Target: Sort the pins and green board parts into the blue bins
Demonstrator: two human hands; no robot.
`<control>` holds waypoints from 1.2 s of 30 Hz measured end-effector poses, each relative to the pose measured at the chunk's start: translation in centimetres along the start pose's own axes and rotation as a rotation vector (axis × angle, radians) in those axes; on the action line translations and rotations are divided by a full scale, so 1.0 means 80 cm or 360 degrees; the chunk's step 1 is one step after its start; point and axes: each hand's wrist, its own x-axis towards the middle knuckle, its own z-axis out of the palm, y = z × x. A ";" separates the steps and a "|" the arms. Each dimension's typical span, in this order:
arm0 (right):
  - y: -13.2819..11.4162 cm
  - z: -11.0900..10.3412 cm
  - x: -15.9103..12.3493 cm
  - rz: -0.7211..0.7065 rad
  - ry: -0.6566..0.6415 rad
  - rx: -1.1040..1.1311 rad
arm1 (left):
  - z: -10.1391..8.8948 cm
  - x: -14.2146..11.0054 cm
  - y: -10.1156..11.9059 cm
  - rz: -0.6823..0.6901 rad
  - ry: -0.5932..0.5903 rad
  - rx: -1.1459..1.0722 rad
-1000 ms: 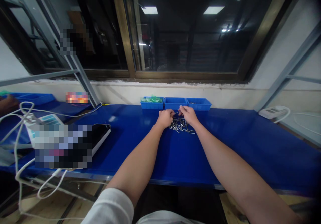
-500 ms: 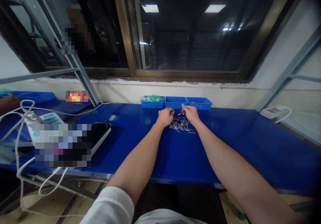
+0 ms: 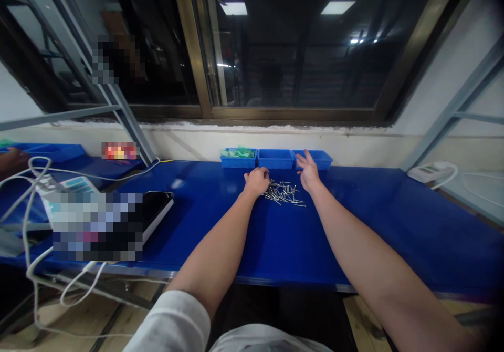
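Metal fasteners [image 3: 284, 192], long, thin and headed like nails, are lying in a loose, crisscrossed pile on the blue tabletop [image 3: 275, 241], between the two hands and in front of the bins. One fastener is lying at the near right edge of the pile, pointing left to right. The left hand [image 3: 257, 181] is resting at the far left edge of the pile, its fingers curling inward; whether they are pinching a fastener is hidden from view. The right hand [image 3: 309, 171] is hovering beyond the pile, to its right, with its fingers spreading apart and no fastener showing between them. Its fingertips are overlapping the left end of the right bin [image 3: 323, 162] in the view; whether they are touching it cannot be told.

Three blue bins are standing in a row along the far edge, close beside one another. The left bin [image 3: 236, 163] is holding green packets [image 3: 243, 152], which are rising above its rim, while the middle bin [image 3: 274, 163] is standing just beyond the gap between the hands.

Well to the left, a dark device with a white side [image 3: 159, 203] is lying on the table, and a white cable [image 3: 25, 226] is looping near it. At the far left, another person's hand [image 3: 14, 158] is reaching toward a blue tray [image 3: 65, 154]. A white power strip [image 3: 427, 174] is sitting at the far right.
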 end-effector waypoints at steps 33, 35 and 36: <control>0.003 0.020 -0.031 -0.0331 -0.0698 -0.1344 | 0.005 -0.001 -0.004 0.0267 -0.0311 0.0121; 0.002 0.018 -0.029 -0.0263 -0.0749 -0.1290 | 0.006 0.000 -0.006 0.0262 -0.0311 0.0081; 0.000 0.017 -0.029 -0.0248 -0.0773 -0.1279 | 0.006 0.000 -0.006 0.0260 -0.0314 0.0065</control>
